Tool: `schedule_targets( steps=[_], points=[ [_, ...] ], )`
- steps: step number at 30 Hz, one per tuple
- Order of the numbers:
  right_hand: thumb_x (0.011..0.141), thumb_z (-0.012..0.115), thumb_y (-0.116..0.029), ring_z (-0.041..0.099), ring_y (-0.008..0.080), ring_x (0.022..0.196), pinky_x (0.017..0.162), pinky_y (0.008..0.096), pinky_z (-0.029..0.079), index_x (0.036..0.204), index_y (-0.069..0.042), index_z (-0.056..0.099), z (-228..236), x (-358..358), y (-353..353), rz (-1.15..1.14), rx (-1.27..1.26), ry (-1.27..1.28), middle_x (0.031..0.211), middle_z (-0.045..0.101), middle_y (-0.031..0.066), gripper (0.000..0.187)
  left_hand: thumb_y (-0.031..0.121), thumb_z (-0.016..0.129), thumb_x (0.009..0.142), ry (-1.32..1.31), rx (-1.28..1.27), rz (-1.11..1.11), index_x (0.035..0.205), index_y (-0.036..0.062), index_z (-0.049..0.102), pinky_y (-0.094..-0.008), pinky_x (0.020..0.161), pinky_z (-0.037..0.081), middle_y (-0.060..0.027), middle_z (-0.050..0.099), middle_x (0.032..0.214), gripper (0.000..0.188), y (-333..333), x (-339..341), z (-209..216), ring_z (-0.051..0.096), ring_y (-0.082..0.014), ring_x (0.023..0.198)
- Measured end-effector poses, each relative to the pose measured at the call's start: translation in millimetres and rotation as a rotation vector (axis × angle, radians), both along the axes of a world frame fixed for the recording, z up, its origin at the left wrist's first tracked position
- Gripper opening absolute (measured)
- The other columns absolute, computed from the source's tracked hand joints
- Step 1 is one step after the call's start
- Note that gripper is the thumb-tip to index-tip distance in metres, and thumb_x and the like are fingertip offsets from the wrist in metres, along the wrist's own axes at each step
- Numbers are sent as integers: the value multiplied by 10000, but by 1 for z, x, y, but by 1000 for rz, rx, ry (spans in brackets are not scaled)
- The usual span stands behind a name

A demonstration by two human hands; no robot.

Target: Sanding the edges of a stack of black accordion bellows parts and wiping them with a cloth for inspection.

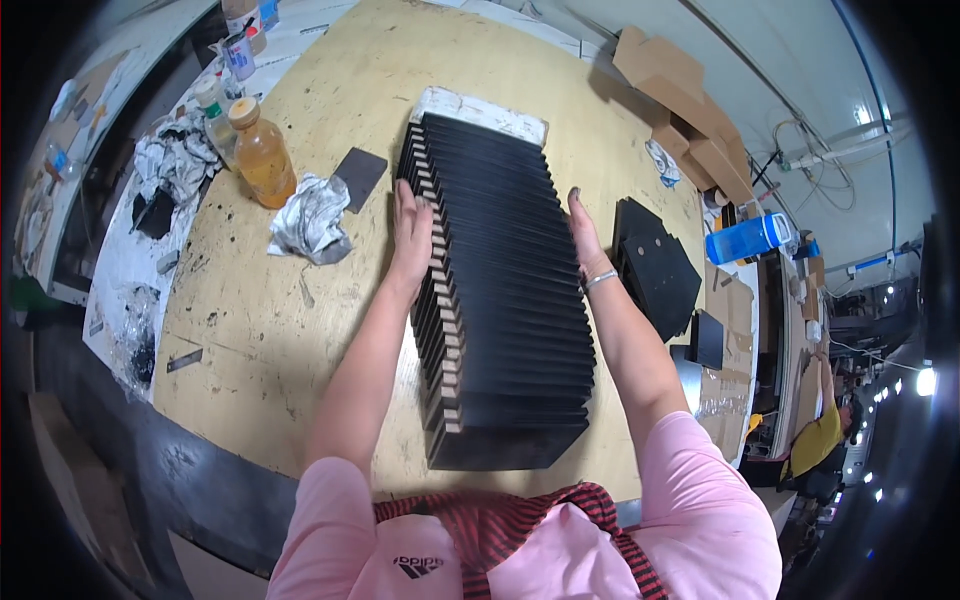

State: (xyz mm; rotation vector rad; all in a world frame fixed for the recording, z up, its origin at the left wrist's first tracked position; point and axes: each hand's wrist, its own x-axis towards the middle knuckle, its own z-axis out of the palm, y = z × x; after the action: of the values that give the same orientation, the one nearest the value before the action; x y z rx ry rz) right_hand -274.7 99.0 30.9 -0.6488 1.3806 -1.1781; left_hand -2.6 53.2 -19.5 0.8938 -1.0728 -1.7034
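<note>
A long row of thin black boards (505,300) stands on the work table, packed side by side and running away from me. Pale notched edges show along its left side. My left hand (411,232) lies flat against that left side, fingers stretched out and pointing away. Against the right side rests my right hand (586,238), its thumb raised and its other fingers partly hidden by the boards. A white, worn block (485,115) sits at the far end of the row. A single dark board (360,178) lies left of it.
Left stand a bottle of amber liquid (263,155) and a crumpled stained cloth (310,220). Several black plates (657,270) are piled on the right, near a blue bottle (745,238) and an opened cardboard box (690,105). A person in yellow (815,440) is far right.
</note>
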Motion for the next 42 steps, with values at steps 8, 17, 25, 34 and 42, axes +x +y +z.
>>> schedule_targets(
  steps=[8,17,25,34,42],
  points=[
    [987,454,-648,657,260,1131,971,392,547,1425,-26,496,9,-2,-21,23,37,-109,1303,630,176,761,532,232,1081,272,134,106,1592,-8,47,-354,1245,118,-152,101,1674,766,-48,56,26,106,-249,1543],
    [1020,460,-562,634,249,1182,980,397,545,1432,-59,503,14,2,-23,59,77,-167,1351,609,151,652,569,257,1065,-150,-94,314,1582,-37,53,-371,1248,94,-176,82,1674,823,-76,29,8,78,-268,1551],
    [1022,456,-558,610,238,1219,1038,358,502,1450,-34,481,-6,-14,-26,132,17,-83,1379,591,142,677,557,292,1060,-169,-203,41,1584,-34,36,-397,1248,64,-193,55,1675,830,-46,-2,-11,27,-301,1552],
    [995,467,-619,589,255,1242,1044,381,488,1463,-38,467,-24,-22,-28,2,99,-137,1387,575,174,746,364,327,1075,-482,-521,214,1605,40,95,-433,1248,22,-174,49,1682,663,-36,-21,-14,1,-371,1546],
    [954,320,-762,486,208,1344,1090,337,419,1538,-14,339,17,-15,23,78,-3,43,1508,468,140,949,359,257,1078,-213,-276,-37,1592,-9,59,-405,1252,24,-180,34,1681,662,35,40,29,-4,-329,1553]
  ],
)
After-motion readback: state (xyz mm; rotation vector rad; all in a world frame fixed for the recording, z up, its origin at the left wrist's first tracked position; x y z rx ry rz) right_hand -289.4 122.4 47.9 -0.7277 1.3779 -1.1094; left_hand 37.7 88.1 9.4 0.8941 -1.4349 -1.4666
